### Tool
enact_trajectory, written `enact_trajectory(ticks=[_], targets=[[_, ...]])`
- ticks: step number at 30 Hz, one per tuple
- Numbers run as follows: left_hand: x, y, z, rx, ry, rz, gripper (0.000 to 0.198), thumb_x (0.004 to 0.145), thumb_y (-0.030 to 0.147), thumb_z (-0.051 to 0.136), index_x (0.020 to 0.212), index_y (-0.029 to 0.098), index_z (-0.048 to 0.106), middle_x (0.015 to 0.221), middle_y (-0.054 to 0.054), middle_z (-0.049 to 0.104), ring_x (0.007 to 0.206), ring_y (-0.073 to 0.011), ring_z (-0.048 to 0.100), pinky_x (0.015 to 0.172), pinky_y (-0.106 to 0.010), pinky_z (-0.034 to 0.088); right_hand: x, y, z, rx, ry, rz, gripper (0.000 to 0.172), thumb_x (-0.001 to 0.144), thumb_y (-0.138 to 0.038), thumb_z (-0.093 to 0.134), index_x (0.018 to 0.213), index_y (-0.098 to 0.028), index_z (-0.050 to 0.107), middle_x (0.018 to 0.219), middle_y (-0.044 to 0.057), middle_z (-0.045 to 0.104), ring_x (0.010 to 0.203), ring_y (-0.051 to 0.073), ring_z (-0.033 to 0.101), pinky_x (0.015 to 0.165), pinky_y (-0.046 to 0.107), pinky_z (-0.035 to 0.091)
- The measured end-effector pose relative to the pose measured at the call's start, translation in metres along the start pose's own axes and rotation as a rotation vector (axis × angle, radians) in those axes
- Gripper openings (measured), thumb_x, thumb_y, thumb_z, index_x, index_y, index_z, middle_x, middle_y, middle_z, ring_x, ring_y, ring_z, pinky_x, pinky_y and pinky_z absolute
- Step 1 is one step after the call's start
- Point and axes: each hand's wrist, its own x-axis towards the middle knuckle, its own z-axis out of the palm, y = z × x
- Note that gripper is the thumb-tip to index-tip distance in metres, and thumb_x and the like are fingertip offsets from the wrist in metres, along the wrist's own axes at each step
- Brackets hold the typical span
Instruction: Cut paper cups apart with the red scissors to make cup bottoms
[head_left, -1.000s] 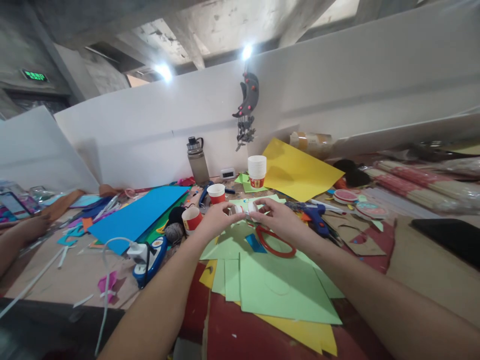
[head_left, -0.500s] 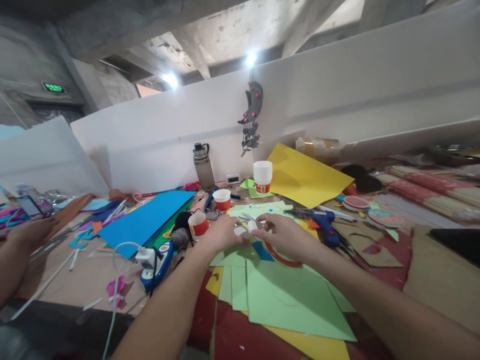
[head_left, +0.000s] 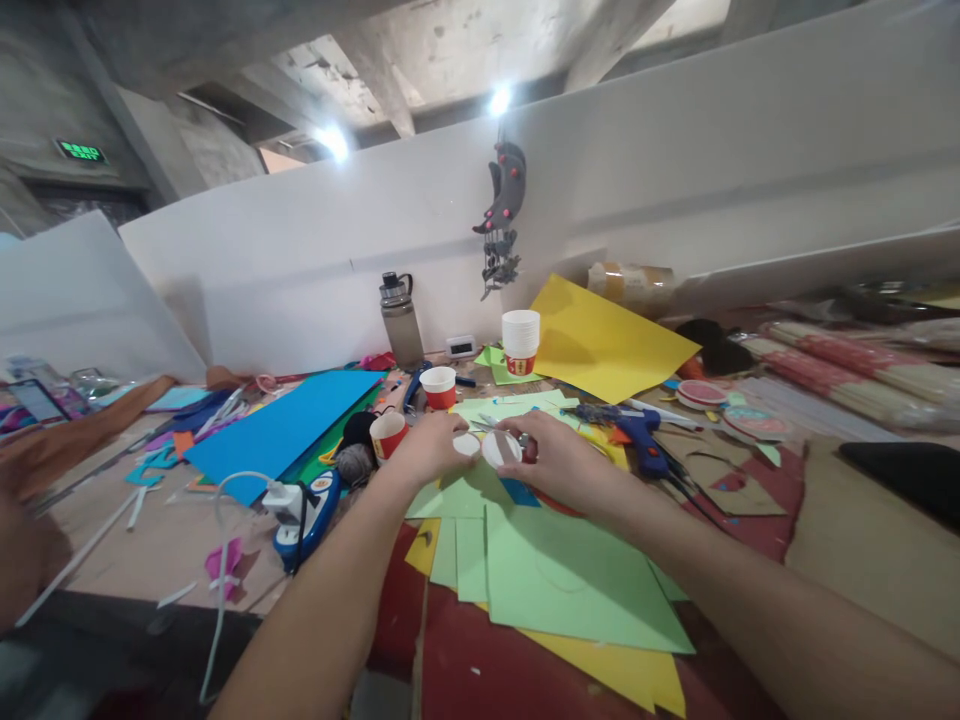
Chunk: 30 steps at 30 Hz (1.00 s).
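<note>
My left hand [head_left: 429,450] is closed with its fingertips on a small white round disc [head_left: 466,446], above the light green sheets [head_left: 581,575]. Across a narrow gap, my right hand [head_left: 553,452] pinches a second white disc [head_left: 501,450], its flat face towards me. Beneath the right hand lie a blue paper piece [head_left: 519,492] and a red ring-shaped thing, partly covered by the hand. Scissors [head_left: 491,422] rest just behind the discs. Left of my left hand are a tipped red-and-white paper cup [head_left: 388,435] and an upright one [head_left: 439,388].
Behind stand a stack of paper cups [head_left: 520,342], a grey bottle [head_left: 402,320] and a yellow sheet [head_left: 611,340]. A blue glue gun [head_left: 646,440] lies to the right. A power strip [head_left: 307,520] with a white cable sits left. Another person's arm [head_left: 26,540] shows at the left edge.
The right hand's white disc has turned from nearly edge-on to face me. Both discs show more plainly. The view has shifted slightly, and the other person's hand has moved lower at the left edge.
</note>
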Motion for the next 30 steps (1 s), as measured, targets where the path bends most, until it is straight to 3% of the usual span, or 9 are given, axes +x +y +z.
enact_trajectory(ticks=[4,10,16,21,26,30], targets=[[0.0,-0.001,-0.004,0.075,0.026,-0.071,0.019,0.058,0.031,0.07,0.072,0.018,0.069,0.082,-0.01,0.068,0.084,-0.0267,0.059,0.073,-0.032,0.038,-0.004,-0.009,0.002,-0.052,-0.079,-0.039,0.039,0.07,-0.037,0.073,0.106,-0.022,0.066,0.099,0.007,0.061,0.083,0.019,0.059,0.074,0.03,0.044],[0.002,-0.003,-0.006,-0.078,0.064,-0.078,0.028,0.066,0.046,0.067,0.06,0.018,0.064,0.066,-0.008,0.064,0.071,-0.0227,0.056,0.065,-0.03,0.035,-0.005,-0.011,-0.002,-0.094,-0.103,-0.086,0.037,0.082,-0.046,0.06,0.109,-0.023,0.067,0.099,0.009,0.061,0.088,0.022,0.058,0.078,0.033,0.044],[0.008,-0.001,-0.002,-0.614,0.015,-0.25,0.051,0.075,0.065,0.049,0.068,0.016,0.061,0.059,-0.005,0.058,0.049,-0.0128,0.048,0.047,-0.025,0.032,0.002,-0.004,-0.003,-0.086,0.008,-0.055,0.024,0.087,-0.033,0.051,0.096,-0.021,0.069,0.094,0.008,0.066,0.086,0.021,0.059,0.076,0.031,0.043],[0.01,-0.001,0.0,-1.072,-0.039,-0.261,0.047,0.073,0.062,0.057,0.076,0.015,0.06,0.067,-0.005,0.059,0.054,-0.0099,0.052,0.045,-0.02,0.033,0.001,-0.004,-0.001,-0.064,0.04,-0.049,0.022,0.087,-0.03,0.049,0.091,-0.021,0.068,0.092,0.006,0.067,0.086,0.02,0.059,0.076,0.031,0.043],[0.013,-0.006,0.002,-0.967,-0.019,-0.151,0.037,0.07,0.049,0.069,0.082,0.014,0.061,0.067,-0.002,0.059,0.055,-0.0086,0.054,0.048,-0.019,0.037,0.001,-0.004,-0.002,-0.061,0.053,-0.061,0.022,0.087,-0.031,0.048,0.088,-0.022,0.068,0.094,0.006,0.068,0.086,0.02,0.06,0.076,0.031,0.042],[0.014,-0.009,0.005,-1.093,-0.073,-0.13,0.04,0.068,0.045,0.072,0.09,0.014,0.06,0.079,-0.004,0.06,0.065,-0.0118,0.062,0.054,-0.021,0.044,0.001,-0.004,-0.002,-0.063,0.05,-0.065,0.022,0.087,-0.031,0.048,0.088,-0.022,0.069,0.094,0.006,0.069,0.086,0.02,0.06,0.075,0.031,0.042]])
